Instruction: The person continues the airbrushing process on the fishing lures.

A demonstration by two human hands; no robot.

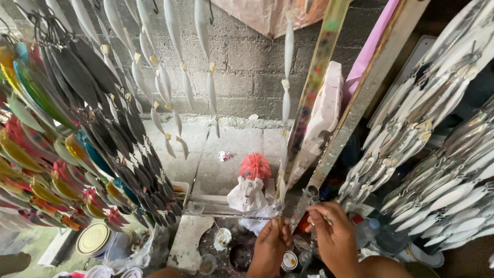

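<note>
- Low in the frame, right of centre, the left hand (270, 247) and the right hand (333, 238) meet over a cluttered surface (188, 242) of small pots and lids.
- The left hand's fingers are pinched shut on a thin, pale, elongated piece (282, 203), seemingly an unpainted fishing lure; its lower end is hidden in the grip.
- The right hand's fingers are closed around something small beside it; I cannot tell what.
- The piece looks whitish and matte, slim and tapered like the pale blanks (211, 90) hanging at upper centre.
- By appearance, it is uncoloured, so colouring seems not yet done on it.
- Much looks finished: black and bright painted lures (77, 134) fill the left, silvery ones (437, 154) fill the right.
- A tin with a gold lid (93, 238) sits lower left; a red bundle (255, 166) sits on the concrete floor at centre.
</note>
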